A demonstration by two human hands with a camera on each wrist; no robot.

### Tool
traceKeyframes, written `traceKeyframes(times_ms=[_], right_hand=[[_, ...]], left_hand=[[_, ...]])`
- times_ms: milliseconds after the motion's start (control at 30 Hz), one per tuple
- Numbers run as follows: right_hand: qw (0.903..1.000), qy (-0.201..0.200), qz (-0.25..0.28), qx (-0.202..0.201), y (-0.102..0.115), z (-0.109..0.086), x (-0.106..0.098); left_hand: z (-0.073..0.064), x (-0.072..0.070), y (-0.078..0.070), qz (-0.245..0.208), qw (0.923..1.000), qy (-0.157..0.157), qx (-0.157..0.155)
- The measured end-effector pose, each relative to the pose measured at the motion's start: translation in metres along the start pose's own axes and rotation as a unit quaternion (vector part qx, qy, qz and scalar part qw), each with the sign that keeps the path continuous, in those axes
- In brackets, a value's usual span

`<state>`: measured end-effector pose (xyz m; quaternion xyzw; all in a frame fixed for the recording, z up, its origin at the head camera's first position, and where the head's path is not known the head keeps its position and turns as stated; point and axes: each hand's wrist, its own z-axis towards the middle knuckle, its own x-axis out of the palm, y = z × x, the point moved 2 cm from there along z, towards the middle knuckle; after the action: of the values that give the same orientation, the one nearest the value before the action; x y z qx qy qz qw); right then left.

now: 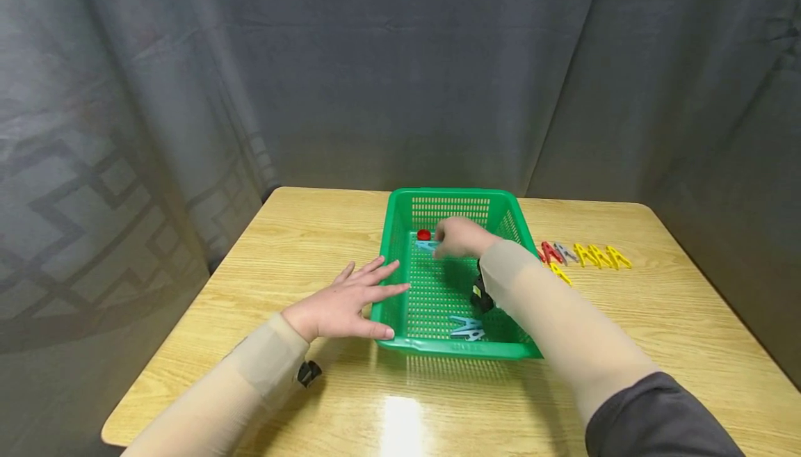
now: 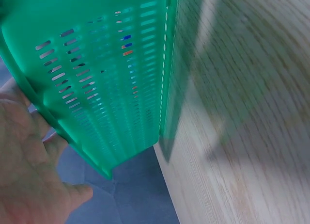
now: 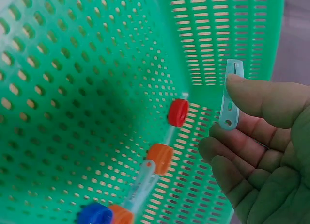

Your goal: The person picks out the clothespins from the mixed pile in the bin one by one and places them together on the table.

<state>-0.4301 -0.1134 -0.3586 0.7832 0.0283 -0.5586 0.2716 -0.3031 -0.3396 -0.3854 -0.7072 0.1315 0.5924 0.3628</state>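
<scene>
My right hand is inside the green plastic basket, toward its far end. Between thumb and fingers it pinches a light blue clothespin, plain in the right wrist view. Near it lies a red ring-like cap, in the basket's far left corner. My left hand rests at the basket's left rim, its fingers straight and spread, some reaching over the edge. Two more light blue clothespins lie on the basket floor by the near wall.
Right of the basket on the wooden table lie a red clothespin, a grey clothespin and several yellow clothespins. Orange caps and a blue cap sit along a basket wall. Grey curtains surround the table.
</scene>
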Motion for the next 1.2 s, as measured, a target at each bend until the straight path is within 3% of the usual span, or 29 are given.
traceKeyframes(times_ms=[467,1200], right_hand=[[0.9994,-0.024,-0.005,-0.024,0.006,-0.023,-0.032],[0.9964,-0.074,0.020,-0.038,-0.019,-0.055,-0.062]], left_hand=[[0.002,0.001,-0.001,-0.007,1.0000,-0.003,0.002],[0.003,0.000,-0.001,0.002,1.0000,-0.001,0.002]])
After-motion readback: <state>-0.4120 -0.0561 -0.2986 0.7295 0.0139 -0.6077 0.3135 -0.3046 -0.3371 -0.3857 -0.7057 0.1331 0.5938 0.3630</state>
